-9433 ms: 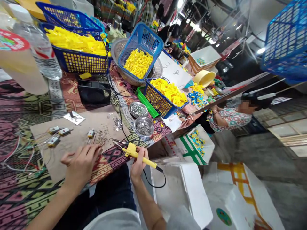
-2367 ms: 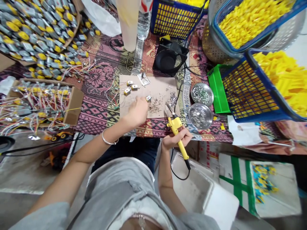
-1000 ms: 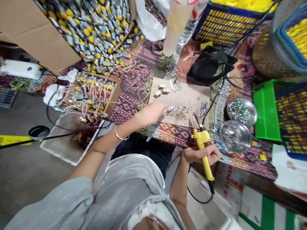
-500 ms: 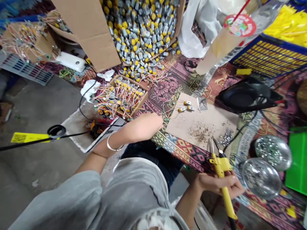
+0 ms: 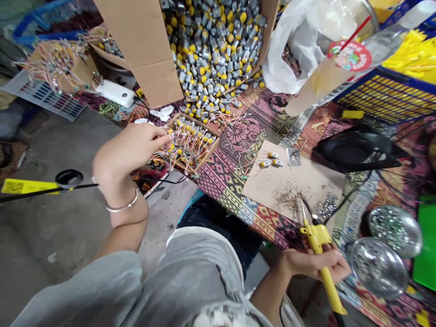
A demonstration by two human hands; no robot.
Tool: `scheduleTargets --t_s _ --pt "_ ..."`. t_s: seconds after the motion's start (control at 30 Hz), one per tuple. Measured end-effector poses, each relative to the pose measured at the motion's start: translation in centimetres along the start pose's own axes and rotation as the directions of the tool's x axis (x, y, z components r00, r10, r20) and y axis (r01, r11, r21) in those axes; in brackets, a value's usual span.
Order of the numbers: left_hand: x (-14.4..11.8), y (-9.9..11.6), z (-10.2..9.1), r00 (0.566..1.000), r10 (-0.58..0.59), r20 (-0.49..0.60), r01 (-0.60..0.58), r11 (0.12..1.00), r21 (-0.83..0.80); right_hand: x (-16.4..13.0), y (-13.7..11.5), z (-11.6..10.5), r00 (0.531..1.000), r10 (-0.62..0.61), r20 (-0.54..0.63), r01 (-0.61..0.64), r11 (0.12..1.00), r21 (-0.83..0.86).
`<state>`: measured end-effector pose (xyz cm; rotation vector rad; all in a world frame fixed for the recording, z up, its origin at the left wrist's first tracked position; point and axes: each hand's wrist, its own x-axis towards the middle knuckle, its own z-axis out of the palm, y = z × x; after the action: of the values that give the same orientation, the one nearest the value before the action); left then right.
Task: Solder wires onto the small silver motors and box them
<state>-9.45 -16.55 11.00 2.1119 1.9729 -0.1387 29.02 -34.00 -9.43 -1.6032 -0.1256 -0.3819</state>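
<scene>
My left hand [image 5: 138, 143], with a silver bangle on its wrist, hangs over the left end of a small cardboard box [image 5: 208, 157] packed with wired motors [image 5: 194, 136]. Its fingers are pressed together, and whatever they pinch is hidden among wires. My right hand [image 5: 322, 264] grips a yellow soldering gun [image 5: 320, 243] by its handle. The gun's metal tip and the black feed tube beside it point at a brown cardboard sheet [image 5: 260, 186]. Three small motors [image 5: 271, 160] with yellow ends lie there, their thin wires trailing left. Dark residue speckles the sheet near the tip.
Loose motors [image 5: 218, 59] spill from a large carton at the back. A plastic drink cup [image 5: 309, 91] leans beside a blue basket [image 5: 378, 97] of yellow parts. A black holder [image 5: 357, 147] and two metal bowls [image 5: 378, 268] are at right. A cable crosses the sheet's right side.
My left hand has moved left from beside the cardboard sheet to the box of wired motors. My right hand keeps the soldering gun almost still. The view has shifted slightly.
</scene>
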Motion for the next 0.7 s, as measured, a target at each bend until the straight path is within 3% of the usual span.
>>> scheduleTargets --t_s 0.1,0.2,0.43,0.63,0.7 --pt "1.8 -1.3 0.8 0.987 -0.103 0.119 0.115 0.989 -0.093 0.2 0.6 -0.2 0.999 -0.044 0.03 0.046 0.996 -0.075" --pt "2.5 -2.2 2.0 0.98 -0.166 0.113 0.183 0.97 -0.158 0.3 1.1 -0.6 0.997 -0.063 0.054 0.068 0.994 -0.085" --pt "1.8 -3.9 4.2 0.961 -0.178 0.213 0.22 0.956 -0.192 0.2 1.1 -0.9 0.998 -0.022 0.066 0.024 1.0 -0.02" --pt "-0.4 -3.4 4.9 0.947 -0.304 0.103 0.321 0.898 -0.302 -0.4 -0.9 -0.5 0.996 0.065 0.057 -0.067 0.997 0.029" --pt "-0.9 -3.1 5.1 0.941 -0.334 0.047 0.33 0.881 -0.34 -0.7 -1.9 -0.3 0.985 0.158 0.062 -0.158 0.987 -0.013"
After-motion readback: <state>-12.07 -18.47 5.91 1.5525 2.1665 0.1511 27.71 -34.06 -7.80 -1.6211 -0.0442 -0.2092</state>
